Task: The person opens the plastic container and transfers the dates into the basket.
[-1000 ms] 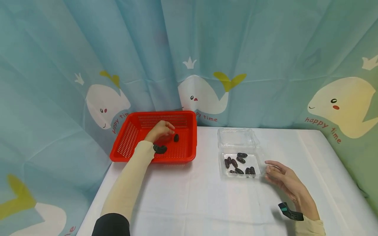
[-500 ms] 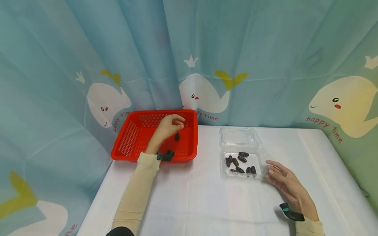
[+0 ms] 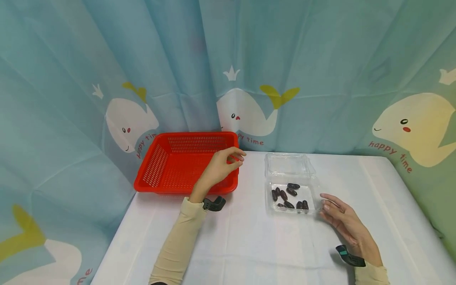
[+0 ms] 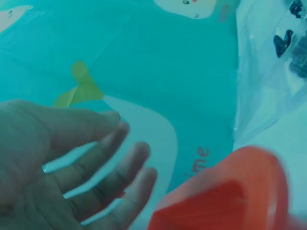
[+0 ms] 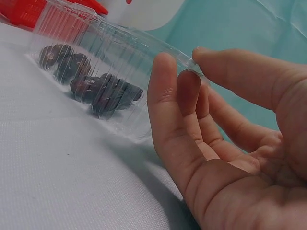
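My left hand (image 3: pixel 219 166) is over the right side of a red basket (image 3: pixel 156 176), with its fingertips out past the rim. In the left wrist view its thumb tip (image 4: pixel 114 118) overlaps the index finger, and the other fingers are loosely bent; I cannot tell whether a small thing is held between them. My right hand (image 3: pixel 347 225) pinches the right edge of a clear plastic clamshell box (image 5: pixel 136 122) between thumb and fingers. Several dark dates (image 3: pixel 289 204) lie inside the box. Its hinged lid (image 3: pixel 286 164) lies open toward the back.
A white cloth (image 3: pixel 246 245) covers the table. Behind it hangs a blue-green curtain (image 3: pixel 320 59) with whale prints. The basket and the box stand side by side with a gap between them.
My left hand has risen from inside the basket and moved right to its right rim. The dark date seen in the basket is out of sight. My right hand stays at the box.
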